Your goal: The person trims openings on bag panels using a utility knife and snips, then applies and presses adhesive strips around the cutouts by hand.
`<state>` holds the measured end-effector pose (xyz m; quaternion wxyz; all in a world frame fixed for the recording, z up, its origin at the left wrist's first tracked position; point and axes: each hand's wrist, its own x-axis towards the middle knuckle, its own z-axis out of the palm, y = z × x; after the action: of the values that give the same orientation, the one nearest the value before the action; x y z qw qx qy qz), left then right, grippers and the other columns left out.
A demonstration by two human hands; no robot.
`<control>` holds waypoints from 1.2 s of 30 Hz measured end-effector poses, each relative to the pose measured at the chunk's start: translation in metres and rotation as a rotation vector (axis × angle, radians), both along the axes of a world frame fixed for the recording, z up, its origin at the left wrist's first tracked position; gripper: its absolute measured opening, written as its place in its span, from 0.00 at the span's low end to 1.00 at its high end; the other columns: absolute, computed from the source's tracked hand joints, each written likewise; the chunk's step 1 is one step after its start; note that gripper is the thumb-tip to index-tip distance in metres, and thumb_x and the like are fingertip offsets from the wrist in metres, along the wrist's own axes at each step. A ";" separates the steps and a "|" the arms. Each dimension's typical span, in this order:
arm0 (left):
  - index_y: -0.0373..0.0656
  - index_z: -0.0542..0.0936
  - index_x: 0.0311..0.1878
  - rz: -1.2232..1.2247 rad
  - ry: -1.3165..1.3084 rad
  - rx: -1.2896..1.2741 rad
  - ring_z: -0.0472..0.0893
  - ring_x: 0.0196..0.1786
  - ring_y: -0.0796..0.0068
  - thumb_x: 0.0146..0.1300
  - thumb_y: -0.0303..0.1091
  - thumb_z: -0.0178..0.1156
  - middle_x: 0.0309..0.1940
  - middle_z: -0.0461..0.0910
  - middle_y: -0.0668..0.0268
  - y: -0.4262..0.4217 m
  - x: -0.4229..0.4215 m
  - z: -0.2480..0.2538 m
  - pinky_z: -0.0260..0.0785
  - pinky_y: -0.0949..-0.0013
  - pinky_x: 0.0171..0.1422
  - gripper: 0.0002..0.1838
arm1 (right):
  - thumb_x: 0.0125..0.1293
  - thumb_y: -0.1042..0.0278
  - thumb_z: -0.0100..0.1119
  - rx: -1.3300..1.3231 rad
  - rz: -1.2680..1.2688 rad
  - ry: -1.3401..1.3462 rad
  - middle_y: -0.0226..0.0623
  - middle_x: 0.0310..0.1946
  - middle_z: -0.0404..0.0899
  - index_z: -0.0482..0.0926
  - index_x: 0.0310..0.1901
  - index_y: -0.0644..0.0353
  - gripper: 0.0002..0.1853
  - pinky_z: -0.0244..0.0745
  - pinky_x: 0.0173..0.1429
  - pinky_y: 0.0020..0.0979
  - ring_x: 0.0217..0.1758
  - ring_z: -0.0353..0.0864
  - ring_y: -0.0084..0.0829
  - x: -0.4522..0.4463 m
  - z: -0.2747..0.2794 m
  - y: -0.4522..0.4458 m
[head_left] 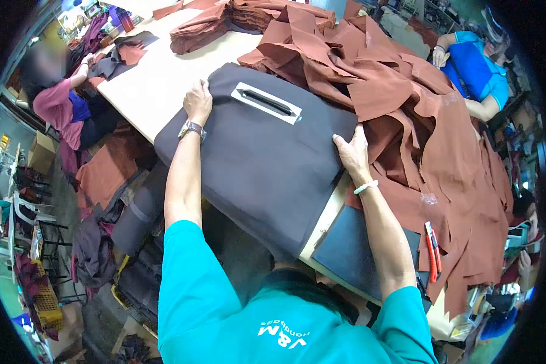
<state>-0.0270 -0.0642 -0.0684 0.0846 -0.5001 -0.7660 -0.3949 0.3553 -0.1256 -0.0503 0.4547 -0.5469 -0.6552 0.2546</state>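
Dark grey fabric [255, 164] spreads across the middle of the frame, over the table [142, 103] and hanging past its near edge. Your left hand [198, 102], above a wristwatch, has its fingers curled tightly on the fabric's upper left edge, grasping it. Your right hand [353, 151], above a pale bracelet, lies at the right edge with the thumb spread; you cannot tell from this view whether those fingers pinch the cloth. Between your hands, toward the top, a black pen-shaped tool [267, 102] lies on a white strip [241, 91] on the fabric. Brown sheets [434, 139] heap up at right, with a red utility knife [432, 252] at lower right beside a black sheet [352, 242]. Co-workers are at upper left [60, 109] and upper right [479, 76].
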 end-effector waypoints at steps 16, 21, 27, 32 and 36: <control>0.48 0.77 0.38 -0.018 0.101 -0.154 0.79 0.41 0.50 0.63 0.42 0.52 0.34 0.80 0.54 0.024 -0.005 0.013 0.70 0.53 0.45 0.10 | 0.52 0.62 0.62 -0.012 -0.018 -0.059 0.56 0.27 0.78 0.58 0.61 0.71 0.38 0.72 0.42 0.41 0.32 0.80 0.49 -0.001 -0.008 0.003; 0.46 0.76 0.47 -0.165 0.316 -0.022 0.76 0.51 0.54 0.57 0.37 0.57 0.46 0.77 0.54 0.023 0.015 0.029 0.67 0.55 0.54 0.15 | 0.51 0.62 0.63 0.009 -0.047 -0.116 0.52 0.22 0.75 0.59 0.61 0.72 0.38 0.72 0.38 0.41 0.28 0.78 0.46 -0.001 -0.008 0.003; 0.46 0.72 0.58 -0.937 0.484 -0.165 0.69 0.61 0.56 0.50 0.29 0.54 0.57 0.71 0.55 -0.015 0.094 0.063 0.58 0.58 0.67 0.27 | 0.51 0.63 0.63 -0.007 -0.013 -0.024 0.50 0.21 0.74 0.61 0.59 0.70 0.36 0.72 0.37 0.40 0.26 0.77 0.43 -0.002 -0.007 0.002; 0.47 0.79 0.49 -0.926 0.493 -0.230 0.78 0.49 0.61 0.54 0.28 0.54 0.47 0.80 0.63 -0.021 0.100 0.065 0.68 0.60 0.56 0.17 | 0.51 0.63 0.63 -0.088 -0.007 -0.027 0.50 0.20 0.74 0.62 0.58 0.68 0.35 0.71 0.37 0.41 0.26 0.78 0.44 0.002 -0.004 0.001; 0.47 0.80 0.48 -0.914 0.637 -0.230 0.79 0.48 0.63 0.57 0.28 0.55 0.46 0.80 0.65 -0.017 0.093 0.067 0.71 0.64 0.53 0.15 | 0.51 0.63 0.63 -0.051 -0.026 -0.025 0.51 0.21 0.75 0.61 0.58 0.68 0.34 0.71 0.38 0.42 0.28 0.78 0.46 -0.002 -0.005 0.000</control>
<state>0.0661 -0.0808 -0.0016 0.0769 -0.8812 -0.4465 -0.1349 0.3533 -0.1251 -0.0549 0.4357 -0.5698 -0.6471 0.2583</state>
